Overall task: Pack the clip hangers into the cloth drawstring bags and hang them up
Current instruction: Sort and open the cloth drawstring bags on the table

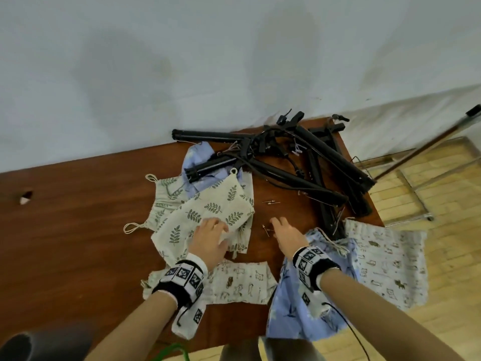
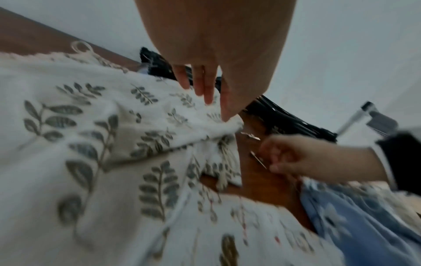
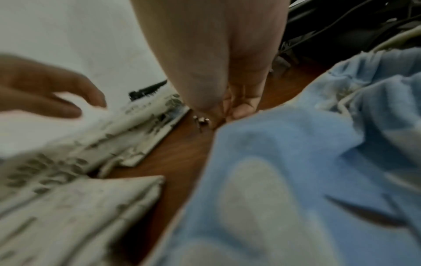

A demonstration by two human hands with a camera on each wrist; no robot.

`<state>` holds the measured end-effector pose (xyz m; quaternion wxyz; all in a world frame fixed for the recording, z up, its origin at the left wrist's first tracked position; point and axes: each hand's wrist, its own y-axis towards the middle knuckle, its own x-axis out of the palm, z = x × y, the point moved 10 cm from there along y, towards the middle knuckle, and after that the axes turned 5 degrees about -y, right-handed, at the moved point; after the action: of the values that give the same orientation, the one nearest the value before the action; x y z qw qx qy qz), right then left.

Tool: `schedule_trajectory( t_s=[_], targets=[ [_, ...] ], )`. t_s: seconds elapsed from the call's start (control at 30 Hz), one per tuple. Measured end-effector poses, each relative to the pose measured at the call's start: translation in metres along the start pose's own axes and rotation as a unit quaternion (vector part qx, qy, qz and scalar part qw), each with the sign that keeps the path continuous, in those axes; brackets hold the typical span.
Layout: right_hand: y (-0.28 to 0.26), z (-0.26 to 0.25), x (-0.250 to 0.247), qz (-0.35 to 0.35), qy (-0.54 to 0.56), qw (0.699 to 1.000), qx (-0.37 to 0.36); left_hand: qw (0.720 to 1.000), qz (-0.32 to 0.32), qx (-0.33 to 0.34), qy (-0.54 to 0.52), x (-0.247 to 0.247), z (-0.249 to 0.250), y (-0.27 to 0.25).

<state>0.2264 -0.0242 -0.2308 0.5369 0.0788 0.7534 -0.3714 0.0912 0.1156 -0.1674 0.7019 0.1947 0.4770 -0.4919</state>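
A pile of black clip hangers [image 1: 299, 157] lies at the table's back right corner. Several cloth drawstring bags are spread in front of it. My left hand [image 1: 213, 226] rests with straight fingers [image 2: 209, 90] on the near edge of a cream leaf-print bag [image 1: 208, 207]. My right hand [image 1: 279, 222] hovers low over bare wood just right of that bag, fingers [image 3: 243, 106] bent with tips at the table, holding nothing I can make out. A thin metal pin [image 1: 266, 229] lies beside its thumb. A blue bag [image 1: 299, 303] lies under my right wrist.
An animal-print bag [image 1: 239, 282] lies under my left wrist, and another [image 1: 385, 261] hangs over the table's right edge. A second pin [image 1: 270, 202] lies farther back. The brown table [image 1: 78, 217] meets a white wall. A metal rack [image 1: 406, 178] stands on the floor at right.
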Motion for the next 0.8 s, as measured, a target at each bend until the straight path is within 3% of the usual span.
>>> schedule_trajectory(
  t_s=[0.07, 0.17, 0.23, 0.33, 0.43, 0.53, 0.6, 0.67, 0.73, 0.8],
  targets=[
    [0.007, 0.005, 0.004, 0.002, -0.009, 1.0, 0.001, 0.998, 0.016, -0.056, 0.02, -0.015, -0.023, 0.008],
    [0.011, 0.005, 0.005, 0.015, -0.052, 0.998, -0.021, 0.986, -0.074, -0.127, 0.084, -0.002, -0.048, 0.015],
    [0.01, 0.004, 0.005, 0.024, -0.081, 0.996, -0.022, 0.98, -0.101, -0.134, 0.112, 0.008, -0.05, 0.018],
    [0.008, -0.001, 0.003, 0.027, -0.093, 0.995, -0.018, 0.984, -0.084, -0.125, 0.093, 0.015, -0.04, 0.03],
    [0.007, 0.005, 0.001, 0.009, 0.049, 0.998, 0.027, 0.995, -0.039, -0.075, 0.057, 0.008, -0.013, 0.06],
    [0.009, 0.018, -0.005, 0.019, 0.22, 0.973, 0.068, 0.992, -0.051, 0.029, 0.113, 0.006, 0.025, 0.098],
    [0.007, 0.027, -0.011, 0.028, 0.287, 0.953, 0.089, 0.969, -0.108, 0.089, 0.202, 0.015, 0.04, 0.118],
    [0.003, 0.032, -0.021, 0.042, 0.321, 0.941, 0.095, 0.927, -0.15, 0.133, 0.316, 0.02, 0.05, 0.128],
    [0.0, 0.038, -0.033, 0.056, 0.344, 0.932, 0.103, 0.9, -0.154, 0.16, 0.376, 0.016, 0.061, 0.131],
    [-0.001, 0.041, -0.044, 0.067, 0.369, 0.921, 0.106, 0.889, -0.164, 0.168, 0.392, 0.009, 0.068, 0.128]
  ],
)
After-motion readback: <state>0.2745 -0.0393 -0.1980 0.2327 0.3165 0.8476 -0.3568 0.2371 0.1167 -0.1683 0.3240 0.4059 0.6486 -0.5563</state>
